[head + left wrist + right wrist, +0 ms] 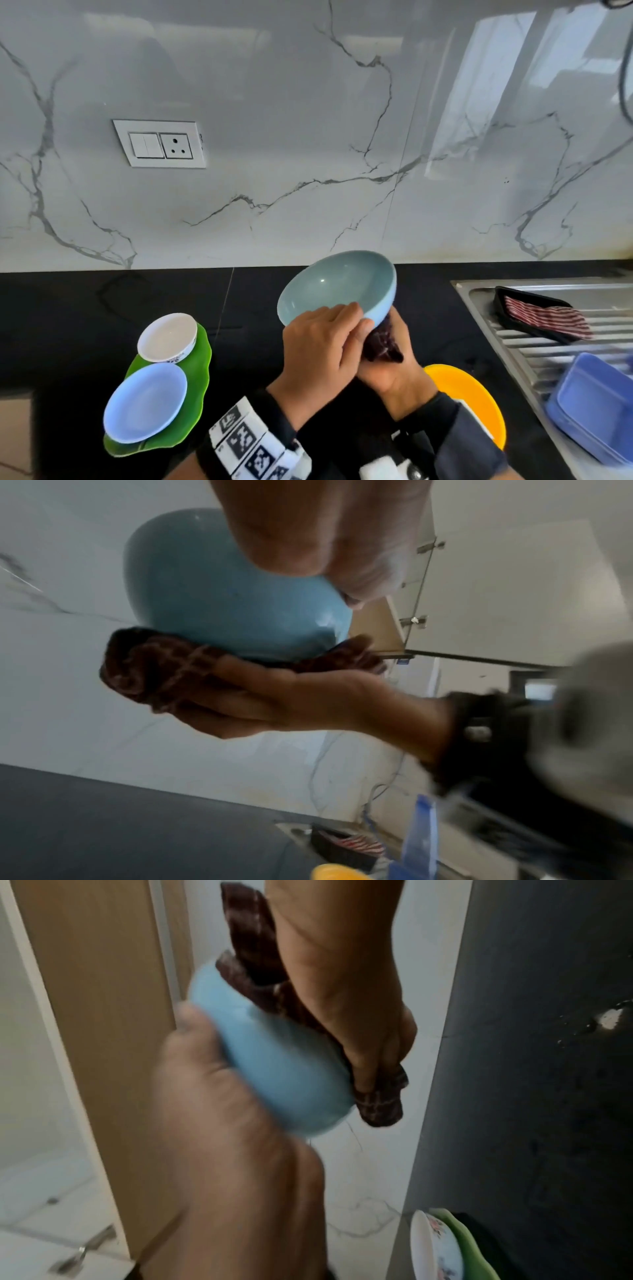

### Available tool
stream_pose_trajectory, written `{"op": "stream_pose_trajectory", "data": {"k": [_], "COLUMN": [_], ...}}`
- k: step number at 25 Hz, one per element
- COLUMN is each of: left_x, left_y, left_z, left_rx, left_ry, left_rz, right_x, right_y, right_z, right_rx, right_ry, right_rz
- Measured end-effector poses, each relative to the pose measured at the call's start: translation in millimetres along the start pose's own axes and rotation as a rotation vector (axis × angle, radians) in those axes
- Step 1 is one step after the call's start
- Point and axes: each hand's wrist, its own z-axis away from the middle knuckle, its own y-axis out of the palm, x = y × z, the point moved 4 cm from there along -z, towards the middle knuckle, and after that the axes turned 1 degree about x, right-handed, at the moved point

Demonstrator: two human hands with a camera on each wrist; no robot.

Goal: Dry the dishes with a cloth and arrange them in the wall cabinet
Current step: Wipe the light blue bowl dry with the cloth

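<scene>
A pale blue bowl (pixel 335 287) (pixel 222 601) (pixel 274 1069) is held tilted above the black counter (pixel 68 308), its hollow facing me. My left hand (pixel 356 318) (pixel 308 547) (pixel 205 1096) grips its near rim, fingers inside and thumb on the outside. My right hand (pixel 394 363) (pixel 257 696) (pixel 359 1001) grips a bunched dark brown cloth (pixel 380 346) (pixel 154 669) (pixel 253 947) and presses it against the bowl's underside.
A white bowl (pixel 168 337) and a pale blue plate (pixel 145 402) sit on a green leaf-shaped plate (pixel 198 377) at the left. A yellow plate (pixel 472 394) lies under my right wrist. The steel drainboard (pixel 548 346) holds a black tray (pixel 513 298) with a striped cloth (pixel 548 315) and a blue container (pixel 596 407).
</scene>
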Motion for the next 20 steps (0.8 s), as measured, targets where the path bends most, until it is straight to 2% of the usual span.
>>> {"op": "stream_pose_trajectory", "data": {"k": [1,2,4,6,8,9,10,12,14,15,18,20], "left_x": [13,26,39,24,-2,-10,-14,-5,13,21,35,34], "left_y": [3,5,2,-8,-15,-15,-13,-8,-3,-1,0,-3], "left_z": [-2,-1,6,15,17,17,16,12,11,12,20,31], "left_rx": [0.013,0.024,0.027,-0.007,-0.054,-0.068,-0.080,-0.092,-0.063,-0.040,-0.021,-0.013], "left_ry": [-0.024,-0.050,-0.064,-0.032,0.013,0.027,0.034,0.029,0.052,0.072,0.154,0.309], "left_rz": [-0.030,-0.045,-0.046,0.004,0.119,0.166,0.172,0.098,0.035,0.011,-0.059,-0.085], "right_x": [-9,-13,-6,5,11,10,5,-13,-25,-28,-20,-9], "right_y": [2,6,4,-1,-17,-23,-25,-16,-2,1,-4,-6], "right_z": [3,6,7,8,8,9,11,13,16,16,19,21], "right_rx": [-0.040,-0.070,-0.153,-0.079,-0.119,-0.149,-0.164,-0.143,-0.134,-0.123,-0.101,-0.071], "right_ry": [0.082,0.150,0.167,0.059,-0.117,-0.136,-0.121,-0.011,0.131,0.153,0.124,0.104], "right_rz": [0.055,0.008,-0.019,0.033,0.083,0.030,-0.020,0.046,-0.025,-0.058,-0.008,0.084]}}
